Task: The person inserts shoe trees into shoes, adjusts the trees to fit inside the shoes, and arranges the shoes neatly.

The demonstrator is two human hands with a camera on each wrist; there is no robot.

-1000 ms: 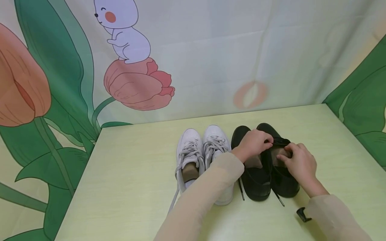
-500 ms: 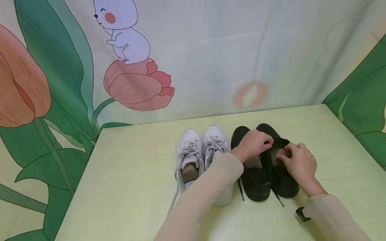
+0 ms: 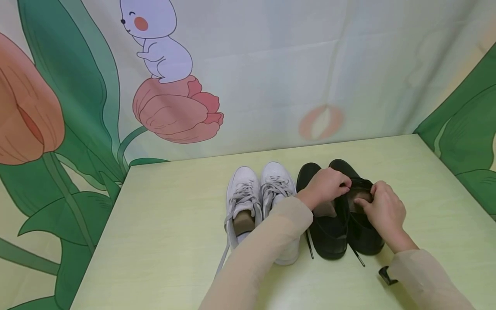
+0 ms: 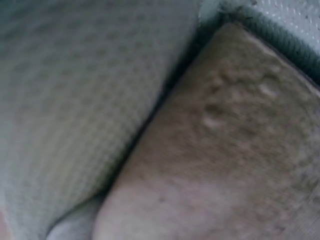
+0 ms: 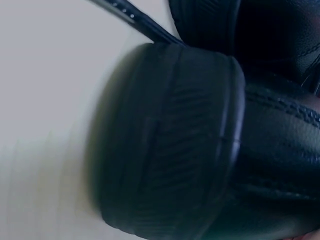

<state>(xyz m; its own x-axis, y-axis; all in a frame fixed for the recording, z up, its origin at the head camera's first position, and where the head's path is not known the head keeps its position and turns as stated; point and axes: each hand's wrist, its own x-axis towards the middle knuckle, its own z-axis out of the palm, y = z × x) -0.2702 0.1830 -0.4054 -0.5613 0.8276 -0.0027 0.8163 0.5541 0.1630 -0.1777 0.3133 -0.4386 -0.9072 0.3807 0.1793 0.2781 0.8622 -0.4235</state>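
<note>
In the head view, my left hand (image 3: pixel 327 185) reaches over the left black shoe (image 3: pixel 330 247) and pinches the dark edge at the front of the right black shoe's opening. My right hand (image 3: pixel 386 211) grips the right side of that opening, thumb inside and fingers over the outer edge. The right black shoe (image 3: pixel 367 241) lies with its toe away from me. Its heel (image 5: pixel 170 140) fills much of the right wrist view. A dark lace (image 3: pixel 357 255) trails out between the black shoes. The lace part near my fingertips is hidden.
Left of the black shoes stand two white lace-up shoes (image 3: pixel 244 174), partly behind my left sleeve (image 3: pixel 255 254). One shoe's brown insole (image 4: pixel 225 130) shows close up in the left wrist view. A small black object (image 3: pixel 386 275) sits by my right cuff on the pale table (image 3: pixel 166 237).
My right fingers have shifted slightly at the right edge of the black shoe's opening, uncovering a little more of its inside. My left hand and the shoes look nearly unmoved.
</note>
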